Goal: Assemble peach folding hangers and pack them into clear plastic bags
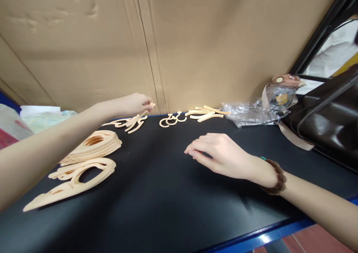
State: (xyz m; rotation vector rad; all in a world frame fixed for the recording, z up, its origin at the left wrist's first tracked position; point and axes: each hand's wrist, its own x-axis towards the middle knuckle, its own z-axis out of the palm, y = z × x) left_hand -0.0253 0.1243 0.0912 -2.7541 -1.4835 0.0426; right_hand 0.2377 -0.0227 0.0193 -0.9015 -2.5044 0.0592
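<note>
My left hand (137,104) is at the back of the black table, its fingers pinched on a thin pale piece, perhaps a wooden strip, blurred by motion. Below it lies a small pile of curved plastic pieces (137,124). To its right are several beige hooks (172,119) and a bundle of slim beige strips (205,113). Under my left forearm, beige hanger-shaped panels (107,143) lie stacked, with another one (92,180) in front. My right hand (220,154) hovers over the table's middle right, palm down, thumb and fingertips close together; whether anything is between them is hidden.
A crumpled clear plastic bag (243,113) lies at the back right, beside a clear bottle (279,94) with a brown lid and a strap. A dark leather bag (327,111) stands on the right. A cardboard wall (209,40) closes off the back; the blue table edge (263,238) runs along the front.
</note>
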